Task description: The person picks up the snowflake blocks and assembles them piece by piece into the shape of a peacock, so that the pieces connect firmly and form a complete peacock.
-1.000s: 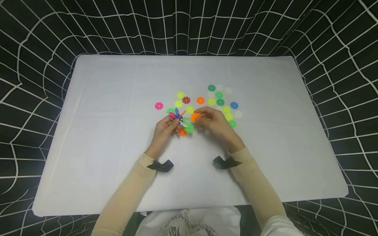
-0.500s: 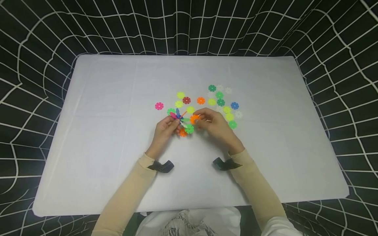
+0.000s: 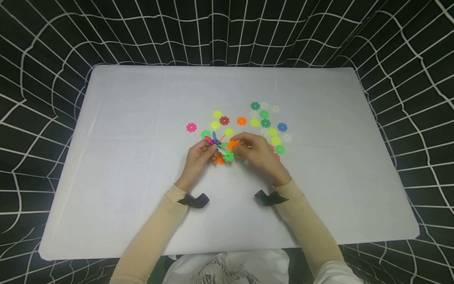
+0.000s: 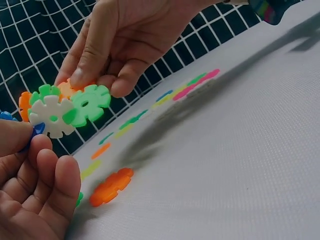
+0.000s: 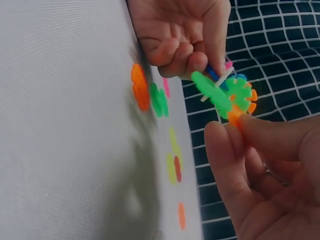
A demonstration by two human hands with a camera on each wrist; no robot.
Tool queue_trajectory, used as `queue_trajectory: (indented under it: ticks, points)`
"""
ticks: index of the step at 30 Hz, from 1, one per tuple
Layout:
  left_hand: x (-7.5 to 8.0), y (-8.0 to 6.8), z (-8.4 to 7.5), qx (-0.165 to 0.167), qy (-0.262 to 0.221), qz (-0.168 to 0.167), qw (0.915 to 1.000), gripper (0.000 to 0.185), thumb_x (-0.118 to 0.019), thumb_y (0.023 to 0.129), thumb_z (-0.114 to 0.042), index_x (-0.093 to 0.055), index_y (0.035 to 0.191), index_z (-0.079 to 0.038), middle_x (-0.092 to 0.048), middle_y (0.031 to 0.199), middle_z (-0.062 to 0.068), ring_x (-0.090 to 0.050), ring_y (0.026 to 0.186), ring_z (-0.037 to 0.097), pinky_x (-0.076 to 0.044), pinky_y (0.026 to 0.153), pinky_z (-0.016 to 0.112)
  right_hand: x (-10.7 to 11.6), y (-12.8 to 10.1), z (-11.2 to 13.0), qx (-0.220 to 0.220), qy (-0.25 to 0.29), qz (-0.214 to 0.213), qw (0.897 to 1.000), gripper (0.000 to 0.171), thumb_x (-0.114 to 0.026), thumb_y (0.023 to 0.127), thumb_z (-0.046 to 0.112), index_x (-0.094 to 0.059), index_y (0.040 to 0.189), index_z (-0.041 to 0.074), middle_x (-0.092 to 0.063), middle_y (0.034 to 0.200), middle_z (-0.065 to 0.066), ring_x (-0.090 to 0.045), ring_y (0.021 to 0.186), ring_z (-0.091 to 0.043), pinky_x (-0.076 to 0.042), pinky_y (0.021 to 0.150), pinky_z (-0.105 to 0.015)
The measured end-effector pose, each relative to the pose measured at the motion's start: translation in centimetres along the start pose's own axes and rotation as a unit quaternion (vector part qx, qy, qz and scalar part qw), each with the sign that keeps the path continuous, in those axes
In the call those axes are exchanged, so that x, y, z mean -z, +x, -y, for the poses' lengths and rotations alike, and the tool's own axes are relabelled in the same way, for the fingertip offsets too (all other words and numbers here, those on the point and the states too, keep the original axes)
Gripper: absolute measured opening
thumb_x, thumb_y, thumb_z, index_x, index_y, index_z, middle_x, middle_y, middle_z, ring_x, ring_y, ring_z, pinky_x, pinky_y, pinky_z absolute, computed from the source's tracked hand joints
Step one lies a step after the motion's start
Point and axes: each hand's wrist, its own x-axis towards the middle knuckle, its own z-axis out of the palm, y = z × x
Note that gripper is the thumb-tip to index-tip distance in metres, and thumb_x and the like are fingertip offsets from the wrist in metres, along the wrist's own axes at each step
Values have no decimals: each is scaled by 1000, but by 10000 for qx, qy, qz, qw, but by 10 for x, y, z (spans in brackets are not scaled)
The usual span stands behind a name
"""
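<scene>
My left hand (image 3: 197, 159) pinches a blue interlocking disc (image 4: 38, 129) between thumb and fingers. That disc belongs to a joined cluster with a white disc (image 4: 50, 115), a light green disc (image 4: 90, 105) and more green, pink, blue and orange ones standing out at angles. From the other side my right hand (image 3: 261, 155) pinches an orange disc (image 3: 232, 145) by its edge, right against the cluster's green discs (image 5: 239, 92). The thumb covers much of this orange disc in the wrist views. Both hands hold the pieces up above the table.
A loose orange disc (image 3: 220, 159) lies on the white table (image 3: 124, 157) under the cluster. Behind the hands lie several more discs, including a pink disc (image 3: 191, 127), a dark red disc (image 3: 224, 120) and a blue disc (image 3: 282, 127). Black netting surrounds the table.
My right hand has come slightly nearer to me and left, bringing its orange disc closer against the cluster. Pink discs beside that hand now show. The left hand has barely moved.
</scene>
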Motion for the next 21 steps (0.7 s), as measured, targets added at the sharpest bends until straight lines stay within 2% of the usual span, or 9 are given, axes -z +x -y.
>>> queue_trajectory:
  ticks: [3,10,13,18,21]
  points:
    - [0,0,1,-9,21,70,10000,9,-59,101,-8,-59,100,0,-61,79,6,-57,68,14,-55,63,21,1,1,1,23,-104,-18,9999,23,-70,93,11,-72,116,14,-72,89,-9,-66,76,-25,-50,61,-29]
    - [1,0,1,-222,664,150,9974,12,-60,99,-7,-58,95,5,-57,73,5,-55,60,13,-51,58,21,2,0,1,-19,-562,257,9981,22,-68,92,5,-76,112,12,-74,84,-7,-64,65,-21,-49,59,-27]
    - [1,0,0,-239,771,195,9965,14,-60,99,-7,-59,93,6,-57,72,4,-55,58,12,-51,57,22,0,-1,-1,-94,-670,319,9972,24,-66,93,4,-76,113,11,-75,81,-7,-65,64,-18,-46,59,-26]
    - [0,1,0,-111,602,118,9981,15,-60,100,-8,-60,93,5,-59,71,1,-57,57,13,-54,58,23,-7,-2,-5,-129,-429,33,9990,24,-65,93,5,-76,114,9,-76,86,-10,-68,65,-21,-40,55,-25]
    - [0,1,-1,-18,400,14,9992,14,-60,100,-9,-60,93,4,-60,71,0,-58,56,13,-55,58,22,-11,-2,-6,-269,-148,-137,9994,24,-65,94,7,-75,115,9,-77,93,-12,-71,67,-23,-41,53,-23]
